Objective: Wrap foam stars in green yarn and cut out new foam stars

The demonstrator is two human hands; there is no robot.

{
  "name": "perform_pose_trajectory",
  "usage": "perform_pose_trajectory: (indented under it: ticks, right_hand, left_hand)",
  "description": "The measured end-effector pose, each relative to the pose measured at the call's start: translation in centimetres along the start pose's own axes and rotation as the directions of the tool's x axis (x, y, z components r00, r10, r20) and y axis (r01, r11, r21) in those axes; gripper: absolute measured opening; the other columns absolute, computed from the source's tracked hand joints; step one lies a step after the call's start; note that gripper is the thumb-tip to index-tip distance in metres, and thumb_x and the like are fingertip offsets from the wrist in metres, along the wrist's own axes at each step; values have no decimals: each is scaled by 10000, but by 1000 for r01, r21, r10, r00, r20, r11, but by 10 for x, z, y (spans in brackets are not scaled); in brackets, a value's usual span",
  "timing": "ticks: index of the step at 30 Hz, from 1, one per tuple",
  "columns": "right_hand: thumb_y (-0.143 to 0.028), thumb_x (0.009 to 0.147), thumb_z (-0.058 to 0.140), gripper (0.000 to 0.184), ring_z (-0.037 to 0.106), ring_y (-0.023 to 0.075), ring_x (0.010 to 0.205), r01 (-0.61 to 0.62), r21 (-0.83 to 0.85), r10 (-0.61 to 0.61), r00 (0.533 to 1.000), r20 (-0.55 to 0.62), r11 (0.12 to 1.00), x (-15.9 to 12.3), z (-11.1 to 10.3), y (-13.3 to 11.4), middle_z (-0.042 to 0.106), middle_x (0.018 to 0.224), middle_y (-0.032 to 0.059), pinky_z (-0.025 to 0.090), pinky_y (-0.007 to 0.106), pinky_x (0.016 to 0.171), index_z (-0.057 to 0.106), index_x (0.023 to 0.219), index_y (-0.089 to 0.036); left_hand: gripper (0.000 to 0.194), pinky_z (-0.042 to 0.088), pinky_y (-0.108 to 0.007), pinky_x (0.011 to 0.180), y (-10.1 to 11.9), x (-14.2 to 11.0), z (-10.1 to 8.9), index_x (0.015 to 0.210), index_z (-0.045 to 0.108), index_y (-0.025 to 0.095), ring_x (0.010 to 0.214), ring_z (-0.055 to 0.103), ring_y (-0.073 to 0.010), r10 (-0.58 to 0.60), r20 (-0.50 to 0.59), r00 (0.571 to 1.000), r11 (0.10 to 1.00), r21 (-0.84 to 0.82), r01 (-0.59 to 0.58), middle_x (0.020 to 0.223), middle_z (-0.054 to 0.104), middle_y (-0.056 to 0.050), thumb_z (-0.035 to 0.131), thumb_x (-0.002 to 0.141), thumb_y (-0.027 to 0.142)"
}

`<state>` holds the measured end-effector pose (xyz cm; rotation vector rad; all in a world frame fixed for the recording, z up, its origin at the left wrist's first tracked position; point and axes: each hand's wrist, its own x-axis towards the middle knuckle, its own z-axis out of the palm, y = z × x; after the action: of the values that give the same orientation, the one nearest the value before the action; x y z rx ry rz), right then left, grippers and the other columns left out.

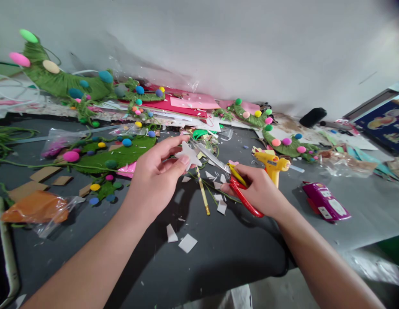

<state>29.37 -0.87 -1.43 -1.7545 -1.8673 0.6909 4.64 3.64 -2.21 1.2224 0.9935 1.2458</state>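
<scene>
My left hand [157, 176] pinches a white star cutout [189, 155] between thumb and fingers, above the middle of the dark table. In my right hand [262, 189] is a pair of scissors [241, 195] with red and yellow handles. Their metal blades point up and left toward the star, apart enough to show between them; whether they touch it I cannot tell. Below the hands lie a yellow pencil [203, 193] and white scraps [188, 243]. Just beyond my right hand rests a yellow glue gun [273, 165].
Green yarn-wrapped shapes with colourful pompoms [71, 83] line the wall. At left are cardboard pieces [45, 174], an orange packet [35, 208] and a phone-like device [3, 253]. A purple packet [326, 201] lies at right. The table's front edge [219, 289] runs below my arms.
</scene>
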Motion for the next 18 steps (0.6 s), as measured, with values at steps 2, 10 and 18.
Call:
perform_pose_trajectory:
  ticks: [2,10,18]
  right_hand:
    - [-697,796,832,674,279,120,664,2,0,-2,1000,-3,1000,0,-1,-1,327,641,-71,246,276,579,365,686,-224]
    - [-733,774,832,707,258,117,655,-25,31,24,1000,13,999,0,1,4,292,649,-63,214,285,565,361,646,-222]
    - [-658,858,806,562,328,116,661,10,234,-25,998,63,972,5,-2,11,367,715,-58,272,271,574,471,754,-219]
  left_hand:
    - [397,626,-231,815,0,0,0,1282,803,319,915,731,-158,2,-6,1000,1000,4,-2,1112,762,-22,848,890,280]
    - [415,651,-332,896,0,1,2,1251,771,236,1072,741,-245,-2,-33,999,1000,1,2,1216,766,-83,870,852,291]
    - [345,613,-288,814,2,2,1,1175,771,228,915,722,-187,-5,-49,999,1000,-11,5,1057,762,-44,875,857,309]
